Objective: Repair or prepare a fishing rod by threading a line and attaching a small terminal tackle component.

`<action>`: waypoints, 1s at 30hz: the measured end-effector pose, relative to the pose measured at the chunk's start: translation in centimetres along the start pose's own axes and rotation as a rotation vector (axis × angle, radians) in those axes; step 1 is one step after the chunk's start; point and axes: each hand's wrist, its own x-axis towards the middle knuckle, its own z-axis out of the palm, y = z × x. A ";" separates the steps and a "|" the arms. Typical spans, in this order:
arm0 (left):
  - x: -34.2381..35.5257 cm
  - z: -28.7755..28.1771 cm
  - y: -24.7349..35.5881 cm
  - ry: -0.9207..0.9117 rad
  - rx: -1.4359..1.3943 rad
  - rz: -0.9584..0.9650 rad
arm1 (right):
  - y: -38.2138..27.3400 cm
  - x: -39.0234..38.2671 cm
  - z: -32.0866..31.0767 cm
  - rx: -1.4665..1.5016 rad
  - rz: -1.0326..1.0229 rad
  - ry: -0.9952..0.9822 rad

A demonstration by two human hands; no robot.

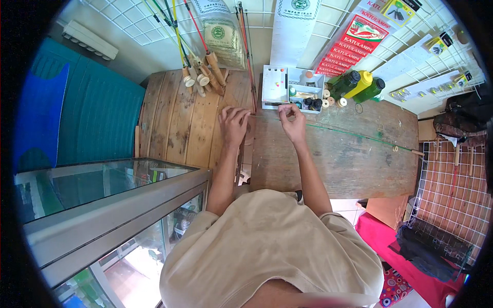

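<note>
A thin green fishing rod [354, 135] lies slantwise over the worktable, its light wooden butt near the right edge. My right hand [294, 123] pinches the slender part of the rod between thumb and fingertips, just in front of a white organizer tray [275, 84]. To its left, my left hand [234, 124] is closed at the thin tip end, fingers curled downward. Only a fine stretch of the rod shows between the two hands. Whether anything else is in the fingertips is too small to tell.
Small bottles and jars stand in the tray; wooden spools [331, 101] and green and yellow squeeze bottles [362, 84] are beside it. Several cork-handled rods [205, 77] lean at the back left. A glass display case [118, 190] is at my left. Packets hang on the wall grid.
</note>
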 end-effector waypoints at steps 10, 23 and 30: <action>-0.5 -2.0 -2.7 0.012 -0.003 -0.168 | 0.0 0.0 1.4 -0.113 0.072 0.036; -0.4 -2.7 -3.1 -0.059 0.031 -0.186 | 0.4 0.2 1.4 -0.036 0.126 0.105; 0.9 -2.0 -0.9 -0.038 -0.052 -0.018 | 0.3 -0.1 0.9 -0.086 0.119 0.075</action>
